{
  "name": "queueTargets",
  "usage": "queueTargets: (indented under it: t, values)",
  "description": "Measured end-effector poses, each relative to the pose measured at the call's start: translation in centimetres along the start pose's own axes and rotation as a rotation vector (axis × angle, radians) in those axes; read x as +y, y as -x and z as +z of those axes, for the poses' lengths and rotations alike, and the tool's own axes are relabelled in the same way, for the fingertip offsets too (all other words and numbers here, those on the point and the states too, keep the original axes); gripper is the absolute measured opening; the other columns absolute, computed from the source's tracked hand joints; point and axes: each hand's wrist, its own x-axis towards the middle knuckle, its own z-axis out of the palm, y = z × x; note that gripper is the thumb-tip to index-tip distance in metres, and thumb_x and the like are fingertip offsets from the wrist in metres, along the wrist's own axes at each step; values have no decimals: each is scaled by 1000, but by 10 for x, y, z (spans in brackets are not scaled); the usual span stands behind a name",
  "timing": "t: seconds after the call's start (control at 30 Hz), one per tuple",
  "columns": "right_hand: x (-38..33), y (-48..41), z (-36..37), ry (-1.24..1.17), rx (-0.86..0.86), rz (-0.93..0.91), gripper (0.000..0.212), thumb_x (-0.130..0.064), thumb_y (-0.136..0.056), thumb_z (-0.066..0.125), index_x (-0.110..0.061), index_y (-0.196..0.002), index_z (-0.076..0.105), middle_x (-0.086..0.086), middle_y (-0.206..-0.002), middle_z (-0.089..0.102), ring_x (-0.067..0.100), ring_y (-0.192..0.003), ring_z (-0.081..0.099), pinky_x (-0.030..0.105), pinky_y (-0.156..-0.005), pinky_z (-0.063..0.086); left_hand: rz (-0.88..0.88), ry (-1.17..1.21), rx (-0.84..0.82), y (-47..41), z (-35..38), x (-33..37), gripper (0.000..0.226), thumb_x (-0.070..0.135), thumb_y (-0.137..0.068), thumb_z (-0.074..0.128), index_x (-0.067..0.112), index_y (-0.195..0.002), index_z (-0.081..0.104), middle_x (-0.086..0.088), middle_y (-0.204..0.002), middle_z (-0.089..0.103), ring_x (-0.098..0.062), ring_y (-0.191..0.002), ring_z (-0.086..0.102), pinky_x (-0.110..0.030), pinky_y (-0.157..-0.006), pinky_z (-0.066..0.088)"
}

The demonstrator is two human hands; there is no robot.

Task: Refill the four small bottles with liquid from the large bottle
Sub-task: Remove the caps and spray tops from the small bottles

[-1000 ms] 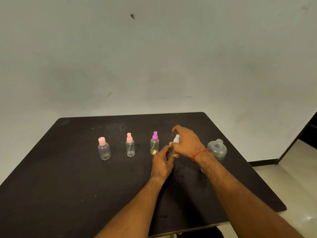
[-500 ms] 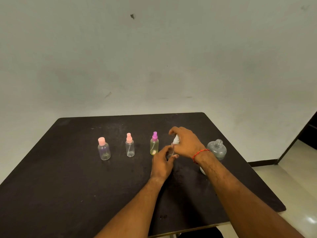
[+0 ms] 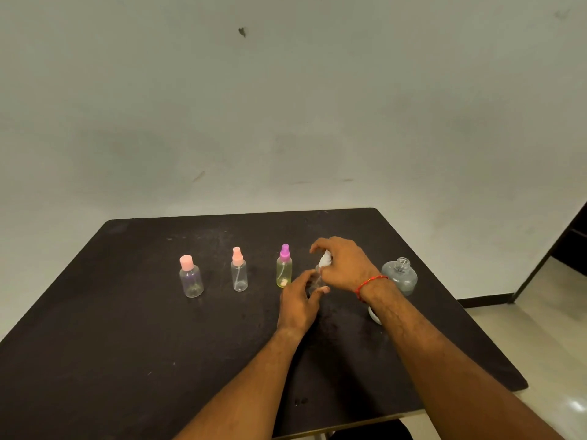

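Four small bottles stand in a row on the black table. From the left: a clear bottle with a pink cap, a clear spray bottle with a peach top, a yellowish spray bottle with a purple top, and a clear bottle with a white spray top. My left hand grips the body of that fourth bottle. My right hand holds its white top from above. The large uncapped grey bottle stands to the right of my hands.
A white round object, perhaps a cap, lies on the table, half hidden under my right forearm. The table's right edge borders a light floor. A pale wall rises behind the table.
My right hand has shifted slightly lower over the white spray top, and its fingers have turned a little. The left hand stays on the bottle's body.
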Motion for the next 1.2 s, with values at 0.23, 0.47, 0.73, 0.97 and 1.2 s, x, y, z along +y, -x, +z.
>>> queueTargets:
  t: [0.23, 0.47, 0.73, 0.97, 1.2]
  values:
    - [-1, -2, -6, 120, 31, 94, 7, -25, -84, 67, -26, -91, 65, 1, -100, 68, 21, -92, 62, 31, -81, 53, -20, -35, -5, 1, 0, 2, 30, 23, -89, 77, 26, -117, 67, 19, -100, 69, 12, -97, 62, -5, -79, 47]
    - [-4, 8, -34, 53, 206, 74, 21, -10, -75, 62, -25, -90, 66, -3, -95, 69, 20, -90, 63, 24, -76, 45, -51, -78, 7, 0, 1, 0, 27, 30, -89, 76, 27, -113, 66, 14, -96, 70, 1, -90, 66, -13, -80, 50]
    - [16, 35, -8, -59, 520, 170, 17, -12, -78, 69, -21, -81, 55, -2, -80, 60, 19, -71, 59, 35, -64, 51, -64, -125, 75, -4, 4, -1, 23, 29, -90, 75, 23, -109, 62, 10, -95, 69, -5, -88, 65, -27, -79, 55]
    - [16, 39, 54, -128, 581, 252, 28, -11, -85, 67, -22, -110, 70, 1, -99, 57, 20, -81, 62, 25, -70, 50, -91, -123, 117, -13, 6, -3, 18, 22, -86, 79, 21, -98, 66, 7, -90, 68, -9, -83, 65, -35, -78, 57]
    - [21, 33, 89, -153, 495, 339, 20, -18, -91, 58, -12, -105, 71, 4, -106, 54, 28, -80, 65, 36, -74, 54, -116, -183, 140, -24, 12, -4, 19, 18, -83, 81, 12, -97, 70, 2, -88, 63, -15, -82, 63, -36, -80, 56]
